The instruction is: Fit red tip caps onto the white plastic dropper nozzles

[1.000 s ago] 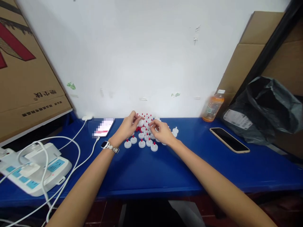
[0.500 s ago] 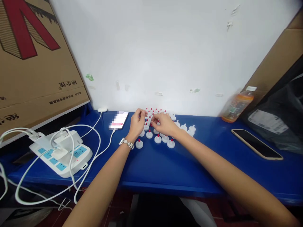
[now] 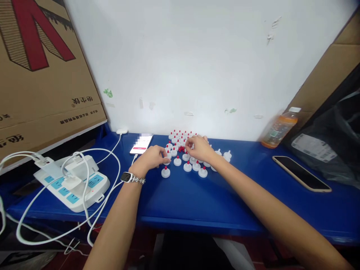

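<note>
White lids (image 3: 177, 161), many topped in red, surround the heap of red caps (image 3: 181, 149) on my blue table (image 3: 194, 197). Far left of the heap lies a power strip (image 3: 74, 200); nearer, a lit phone (image 3: 142, 144). Left of the heap, my left hand (image 3: 154, 156) curls at the lids; whether it pinches one, I cannot tell. At the heap's right edge, my right hand (image 3: 199, 148) has fingertips bunched; any cap between them is hidden. Farther right sit bare lids (image 3: 227, 155). The step appears to be setting a lid and taking a cap; the next move calls for a fine pinch.
</note>
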Demonstrator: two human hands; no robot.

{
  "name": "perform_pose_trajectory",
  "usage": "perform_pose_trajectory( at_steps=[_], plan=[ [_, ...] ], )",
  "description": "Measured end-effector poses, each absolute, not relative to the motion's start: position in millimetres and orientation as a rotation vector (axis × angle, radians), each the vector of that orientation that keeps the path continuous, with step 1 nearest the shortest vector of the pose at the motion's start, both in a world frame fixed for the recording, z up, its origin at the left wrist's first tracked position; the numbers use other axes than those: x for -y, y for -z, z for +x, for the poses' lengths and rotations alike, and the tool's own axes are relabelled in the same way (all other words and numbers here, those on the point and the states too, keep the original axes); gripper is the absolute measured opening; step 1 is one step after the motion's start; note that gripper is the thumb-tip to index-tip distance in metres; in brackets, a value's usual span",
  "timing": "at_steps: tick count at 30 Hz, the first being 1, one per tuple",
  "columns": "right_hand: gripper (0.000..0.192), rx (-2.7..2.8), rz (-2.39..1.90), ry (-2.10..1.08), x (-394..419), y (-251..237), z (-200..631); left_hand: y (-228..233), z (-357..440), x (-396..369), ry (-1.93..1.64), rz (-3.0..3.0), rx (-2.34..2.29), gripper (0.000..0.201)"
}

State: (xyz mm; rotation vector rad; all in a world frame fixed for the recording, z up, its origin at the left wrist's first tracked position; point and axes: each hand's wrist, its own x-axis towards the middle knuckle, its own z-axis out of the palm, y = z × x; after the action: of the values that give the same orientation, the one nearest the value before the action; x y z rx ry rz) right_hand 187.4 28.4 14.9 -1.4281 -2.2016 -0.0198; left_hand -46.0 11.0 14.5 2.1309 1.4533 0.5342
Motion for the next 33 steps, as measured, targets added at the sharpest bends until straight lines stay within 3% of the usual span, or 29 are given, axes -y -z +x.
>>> perform_pose_trajectory(
  at_steps=[9,18,23,26,29,33],
  plan=[
    [0.011,2.487,-1.576,0.033,-61,-28,160,-20,-25,-4,-0.786,1.92,-0.954,0.035],
    [0.014,2.537,-1.705,0.099,-64,-29,147,-16,-18,-7,-0.872,1.787,-0.903,0.03],
    [0.006,2.057,-1.364,-0.446,-47,-27,171,-11,-10,-4,-0.958,1.992,-0.994,0.019],
    [0.016,1.7,-1.091,-0.804,-32,-19,183,-13,0,4,-1.003,2.192,-1.03,0.02],
    [0.025,1.476,-0.938,-0.966,-16,-12,187,-16,11,12,-1.003,2.264,-1.023,0.027],
    [0.033,1.34,-0.861,-1.016,-3,-10,183,-15,18,14,-1.044,2.243,-1.022,0.011]
  ],
)
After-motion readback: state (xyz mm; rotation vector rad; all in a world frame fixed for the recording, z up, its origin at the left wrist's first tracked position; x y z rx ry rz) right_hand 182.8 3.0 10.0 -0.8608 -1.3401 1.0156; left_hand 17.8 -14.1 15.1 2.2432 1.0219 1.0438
